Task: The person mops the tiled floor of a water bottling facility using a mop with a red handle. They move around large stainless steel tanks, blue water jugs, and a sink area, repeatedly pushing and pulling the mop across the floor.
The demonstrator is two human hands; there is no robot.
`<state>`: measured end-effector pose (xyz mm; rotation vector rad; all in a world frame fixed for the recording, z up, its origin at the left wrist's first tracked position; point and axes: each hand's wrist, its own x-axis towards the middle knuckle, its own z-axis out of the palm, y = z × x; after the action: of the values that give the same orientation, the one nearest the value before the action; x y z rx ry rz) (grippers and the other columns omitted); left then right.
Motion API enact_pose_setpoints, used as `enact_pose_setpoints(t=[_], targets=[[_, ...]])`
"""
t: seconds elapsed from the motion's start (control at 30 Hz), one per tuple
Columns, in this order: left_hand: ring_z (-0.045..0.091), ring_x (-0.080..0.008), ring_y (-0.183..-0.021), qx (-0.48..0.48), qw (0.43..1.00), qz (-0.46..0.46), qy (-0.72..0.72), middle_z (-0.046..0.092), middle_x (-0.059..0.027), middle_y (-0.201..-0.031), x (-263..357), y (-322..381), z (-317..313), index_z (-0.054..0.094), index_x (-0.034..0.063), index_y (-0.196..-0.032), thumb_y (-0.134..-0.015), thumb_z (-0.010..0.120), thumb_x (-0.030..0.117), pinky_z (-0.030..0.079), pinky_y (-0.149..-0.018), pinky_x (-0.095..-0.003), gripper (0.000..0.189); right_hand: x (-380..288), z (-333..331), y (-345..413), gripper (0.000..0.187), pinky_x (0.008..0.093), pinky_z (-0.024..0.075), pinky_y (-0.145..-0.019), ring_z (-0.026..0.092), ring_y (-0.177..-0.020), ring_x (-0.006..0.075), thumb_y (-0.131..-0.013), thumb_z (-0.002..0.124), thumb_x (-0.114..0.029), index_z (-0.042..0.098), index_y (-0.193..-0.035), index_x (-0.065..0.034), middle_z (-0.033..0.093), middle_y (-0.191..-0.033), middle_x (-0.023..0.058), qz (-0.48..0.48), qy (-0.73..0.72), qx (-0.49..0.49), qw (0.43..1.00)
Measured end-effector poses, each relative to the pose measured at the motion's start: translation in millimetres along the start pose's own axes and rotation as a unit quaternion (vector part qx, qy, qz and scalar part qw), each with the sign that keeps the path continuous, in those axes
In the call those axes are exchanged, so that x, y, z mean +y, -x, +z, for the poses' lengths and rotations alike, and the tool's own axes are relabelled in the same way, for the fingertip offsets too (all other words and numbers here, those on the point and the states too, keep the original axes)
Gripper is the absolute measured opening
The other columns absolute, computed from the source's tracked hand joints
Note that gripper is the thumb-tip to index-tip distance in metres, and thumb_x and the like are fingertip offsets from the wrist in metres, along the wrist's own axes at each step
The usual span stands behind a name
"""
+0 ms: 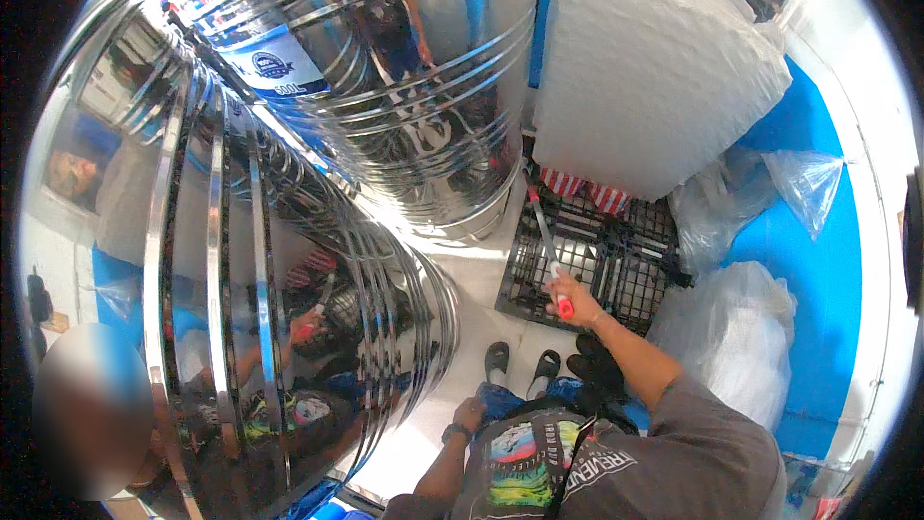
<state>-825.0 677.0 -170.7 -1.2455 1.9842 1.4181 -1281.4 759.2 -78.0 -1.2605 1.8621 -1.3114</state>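
Note:
My right hand [572,296] is wrapped around the white and red grip of a long-handled pole [543,227]. The pole slants over a black plastic pallet [592,267], its far end close to the base of a shiny steel tank [433,87]; what is on that end is too small to tell. Red and white striped fabric [585,189] lies on the pallet's far part. By my thigh hangs my left hand [471,413], a dark band on its wrist; nothing shows in it, and its fingers are partly hidden.
A second ribbed steel tank [238,231] stands close on the left, reflecting me. Beyond the pallet rises a tall stack wrapped in bubble wrap [650,65]. Clear plastic sheeting [722,209] and another wrapped bundle [729,339] stand along the blue wall [823,303]. Pale floor [469,303] shows between.

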Motion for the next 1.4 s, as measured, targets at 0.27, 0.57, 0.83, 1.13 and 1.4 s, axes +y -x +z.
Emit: enact_pose_setpoints(t=[0.27,0.57,0.83,1.13,1.4], targets=[[0.076,-0.0252,-0.095,0.024,0.999,0.009,-0.022,0.077,-0.0113,-0.106,-20.5,10.3,0.8,0.067,0.0074,-0.131,-0.095,0.075,0.035,0.062,-0.081,-0.0389,0.046,38.3,-23.8,-74.8,0.034,0.0513,0.0469,-0.103,0.060,-0.107,0.0387,-0.075,0.087,-0.015,0.055,-0.083,-0.0077,0.063,-0.098,0.0150,-0.102,0.111,-0.002,0.989],[0.075,-0.0223,-0.092,0.064,0.997,-0.014,0.034,0.078,-0.0107,-0.109,-26.8,9.4,22.1,0.068,0.0093,-0.130,-0.097,0.074,0.038,0.060,-0.081,-0.0378,0.044,-30.4,50.7,52.6,0.031,0.0527,0.0388,-0.119,0.062,-0.113,0.0373,-0.077,0.083,-0.030,0.062,-0.085,-0.0083,0.065,-0.097,0.0118,-0.077,0.187,-0.179,0.963],[0.065,-0.0379,-0.123,-0.024,0.999,-0.029,-0.020,0.069,-0.0190,-0.131,-4.3,12.4,10.6,0.071,0.0078,-0.127,-0.104,0.057,0.038,0.051,-0.107,-0.0471,0.041,-4.8,16.3,-8.8,0.033,0.0511,0.0296,-0.128,0.062,-0.115,0.0386,-0.075,0.086,-0.028,0.060,-0.081,-0.0094,0.066,-0.102,0.0130,0.021,0.166,-0.157,0.973],[0.071,-0.0332,-0.109,0.022,0.999,0.040,0.004,0.074,-0.0168,-0.120,-11.0,0.9,23.1,0.068,0.0092,-0.130,-0.102,0.062,0.043,0.056,-0.096,-0.0446,0.044,-37.7,22.2,19.3,0.039,0.0559,0.0198,-0.132,0.060,-0.127,0.0366,-0.076,0.092,-0.024,0.057,-0.083,-0.0100,0.067,-0.113,0.0131,0.003,0.081,-0.108,0.991],[0.068,-0.0357,-0.119,-0.013,0.999,-0.002,-0.041,0.072,-0.0159,-0.127,-23.7,30.2,10.4,0.074,0.0122,-0.122,-0.104,0.058,0.044,0.053,-0.105,-0.0452,0.040,-18.9,23.0,36.1,0.039,0.0534,0.0236,-0.130,0.058,-0.128,0.0346,-0.082,0.089,-0.032,0.061,-0.097,-0.0116,0.066,-0.112,0.0105,0.198,-0.143,-0.095,0.965]])
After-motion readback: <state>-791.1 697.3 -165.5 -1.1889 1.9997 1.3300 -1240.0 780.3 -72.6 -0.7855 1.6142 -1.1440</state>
